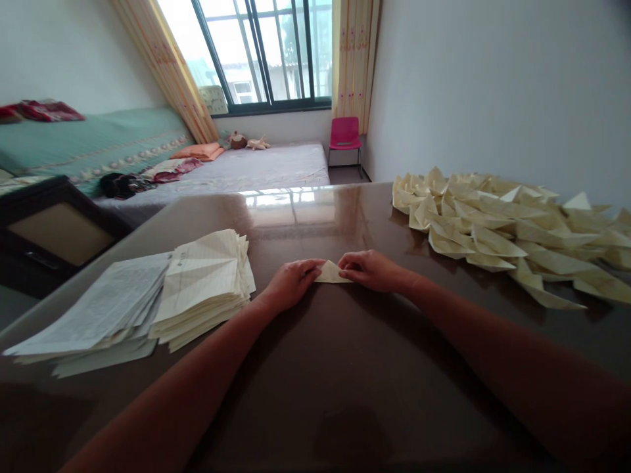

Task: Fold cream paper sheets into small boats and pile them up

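Observation:
A small cream paper folded into a triangle (330, 272) lies flat on the glossy brown table (345, 368), between my two hands. My left hand (290, 282) pinches its left end with curled fingers. My right hand (372, 270) presses its right end with fingers closed over the paper. To the left lies a stack of flat lined paper sheets (197, 286). At the right lies a heap of folded cream paper pieces (507, 230).
More flat sheets (93, 315) fan out at the table's left edge. Beyond the table are a bed (256, 167), a pink chair (344, 135), a window (266, 49) with curtains, and a dark cabinet (49, 230) at the left.

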Motion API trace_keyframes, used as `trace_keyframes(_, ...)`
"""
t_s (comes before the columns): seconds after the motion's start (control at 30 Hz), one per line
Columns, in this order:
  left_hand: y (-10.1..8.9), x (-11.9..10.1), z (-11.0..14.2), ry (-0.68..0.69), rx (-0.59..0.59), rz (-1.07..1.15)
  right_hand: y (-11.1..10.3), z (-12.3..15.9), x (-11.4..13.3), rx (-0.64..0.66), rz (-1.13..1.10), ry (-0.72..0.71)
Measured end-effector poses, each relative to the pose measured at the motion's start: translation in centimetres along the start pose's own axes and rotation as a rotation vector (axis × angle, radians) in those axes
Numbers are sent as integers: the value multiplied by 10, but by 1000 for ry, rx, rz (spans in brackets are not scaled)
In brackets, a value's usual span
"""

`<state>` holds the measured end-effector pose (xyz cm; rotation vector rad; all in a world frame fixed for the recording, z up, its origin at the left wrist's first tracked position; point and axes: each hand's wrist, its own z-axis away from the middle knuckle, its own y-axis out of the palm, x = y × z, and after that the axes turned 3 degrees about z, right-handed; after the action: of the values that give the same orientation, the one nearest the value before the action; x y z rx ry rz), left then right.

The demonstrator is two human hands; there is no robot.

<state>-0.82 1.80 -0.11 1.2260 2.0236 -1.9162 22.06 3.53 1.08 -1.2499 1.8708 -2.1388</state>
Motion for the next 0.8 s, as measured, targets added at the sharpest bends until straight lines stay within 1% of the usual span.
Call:
trace_keyframes(0.13, 3, -1, -4, -44, -2, -12, 9, -1, 4, -99, 82, 91)
trace_keyframes(0.23, 6, -4, -6, -67, -3, -73, 13, 0, 6, -105, 135, 127)
trace_keyframes(0.43, 11, -8, -4, -70, -38, -250, 16, 3, 12, -134, 255, 107)
trace_keyframes(0.57, 14, -7, -2, -65, -57, -279, 16, 3, 16, -127, 294, 84)
trace_keyframes(0.63, 16, -7, -2, -31, -81, -297, 15, 3, 17, -123, 335, 76)
trace_keyframes(0.7, 16, -7, -1, 46, -107, -330, 15, 3, 19, -118, 379, 62)
trace_keyframes(0.8, 15, -7, 1, 191, -77, -361, 15, 3, 22, -108, 422, 29)
